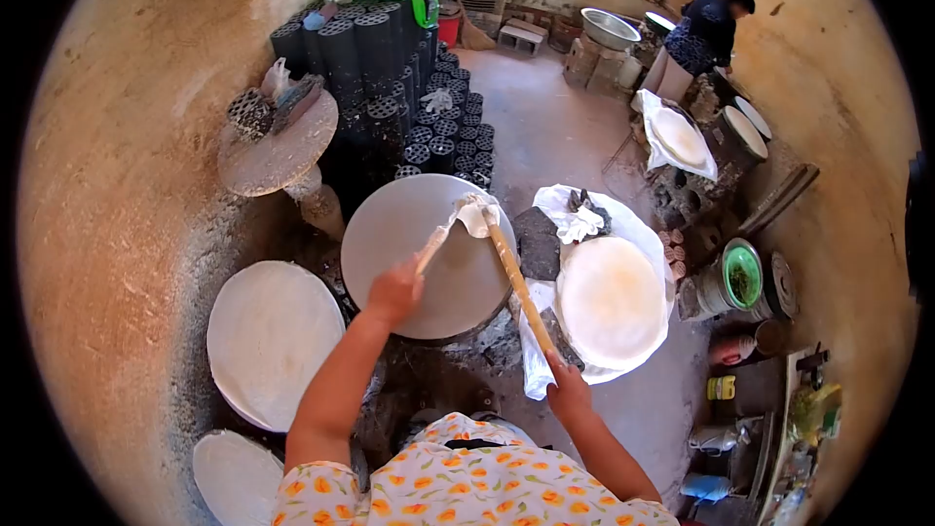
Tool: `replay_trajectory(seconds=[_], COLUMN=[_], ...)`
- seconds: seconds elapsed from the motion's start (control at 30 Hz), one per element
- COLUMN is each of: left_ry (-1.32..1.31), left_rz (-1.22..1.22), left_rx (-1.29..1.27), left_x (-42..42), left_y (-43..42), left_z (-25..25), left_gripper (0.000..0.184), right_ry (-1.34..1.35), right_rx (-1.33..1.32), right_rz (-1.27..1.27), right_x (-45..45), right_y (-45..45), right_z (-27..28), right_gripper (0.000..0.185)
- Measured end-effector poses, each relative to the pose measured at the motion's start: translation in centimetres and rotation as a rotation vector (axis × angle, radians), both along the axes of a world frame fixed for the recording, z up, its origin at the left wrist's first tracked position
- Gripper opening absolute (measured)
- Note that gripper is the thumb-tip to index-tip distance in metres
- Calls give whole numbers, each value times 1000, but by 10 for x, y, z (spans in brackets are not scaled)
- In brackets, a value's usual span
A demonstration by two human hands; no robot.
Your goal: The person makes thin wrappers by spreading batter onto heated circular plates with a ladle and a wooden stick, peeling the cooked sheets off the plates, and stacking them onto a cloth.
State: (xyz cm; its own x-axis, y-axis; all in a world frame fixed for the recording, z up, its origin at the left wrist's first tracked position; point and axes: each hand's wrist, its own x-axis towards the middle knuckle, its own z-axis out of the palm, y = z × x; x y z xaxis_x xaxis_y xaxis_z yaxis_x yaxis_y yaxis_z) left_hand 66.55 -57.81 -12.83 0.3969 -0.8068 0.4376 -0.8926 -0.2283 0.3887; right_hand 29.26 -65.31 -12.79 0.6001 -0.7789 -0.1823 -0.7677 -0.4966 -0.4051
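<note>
A big round grey griddle (390,224) lies in front of me. My left hand (394,294) is closed around the short handle of a batter-smeared wooden scraper (434,243), over the griddle. Held in my right hand (568,394) is a long-handled wooden ladle (524,297), slanting up to the left. Its white-coated head (475,221) meets the scraper's tip above the far part of the griddle. What the head contains is hard to make out. To the right, a pile of round pale flatbreads (614,297) rests on a white plastic sheet (654,234).
Two round white-topped surfaces (273,346) are at my left. Stacked black honeycomb briquettes (365,63) stand beyond the griddle. A person (696,39) bends near another flatbread-topped stand (679,136) at far right. A green basin (742,268) and shelves (779,429) line the right wall.
</note>
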Motion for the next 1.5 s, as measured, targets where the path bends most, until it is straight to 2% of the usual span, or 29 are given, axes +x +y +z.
replay_trajectory(seconds=[0.1, 0.27, 0.33, 0.4, 0.43, 0.5, 0.53, 0.6, 0.73, 0.77, 0.83, 0.97, 1.03, 1.1, 1.17, 1.2, 1.23, 1.3, 1.33, 1.4, 1.5], left_ry=[-87, -136, -122, 60, 63, 1113, 1111, 1320, 1438, 1437, 1474, 1526, 1535, 1547, 1827, 2047, 2162, 1928, 1927, 1703, 1670], left_rz=[0, -22, -7, -123, -120, -131, -127, -172, -107, -104, -93, -63, -79, -89, -45, -188, -372, -245, -246, -179, -60], left_rx=[146, -29, -101, -533, -530, -423, -426, -477, -430, -432, -381, -352, -342, -336, -404, -507, -667, -675, -678, -590, -507], left_x=[21, 33, 35, 37, 30, 14, 12, 9, 6, 5, 3, 2, 4, 7, 14, 23, 21, 8, 8, 9, 6], left_y=[8, 6, 1, -5, -2, 13, 16, 23, 40, 43, 49, 56, 59, 64, 71, 79, 85, 91, 93, 98, 101], left_z=[57, 121, 126, 124, 133, 151, 149, 146, 122, 116, 107, 93, 90, 91, 97, 92, 101, 119, 118, 114, 107], left_gripper=[40, 44, 44, 40, 40, 36, 36, 36, 34, 34, 33, 30, 29, 28, 30, 33, 34, 34, 34, 34, 33], right_ry=[-47, -378, -371, -362, -370, -380, -402, -425, -369, -369, -400, -359, -514, -509, -509, -478, -447, -522, -448, -372, -285], right_rx=[30, 39, 38, 41, 70, 99, 37, -26, 174, 174, 384, 306, 327, 305, 284, 290, 297, 233, 243, 250, 267], right_rz=[-46, -69, -82, -91, -106, -117, -76, -29, -34, -30, -62, 13, -70, -141, -215, -165, -116, -15, 28, 76, 153], right_x=[0, 1, 1, 3, 6, 15, 22, 40, 109, 131, 160, 153, 119, 96, 96, 106, 115, 141, 157, 177, 184], right_y=[12, 28, 31, 32, 31, 27, 21, 5, -32, -36, -37, -32, -24, -15, -13, -15, -15, -17, -19, -16, -1], right_z=[-9, -12, -15, -17, -16, -15, -16, -17, -13, 1, 31, 17, -8, -6, -4, -1, 0, -11, -7, 0, 20], right_gripper=[64, 63, 63, 63, 63, 63, 63, 63, 61, 61, 61, 61, 62, 62, 62, 63, 64, 64, 63, 63, 65])
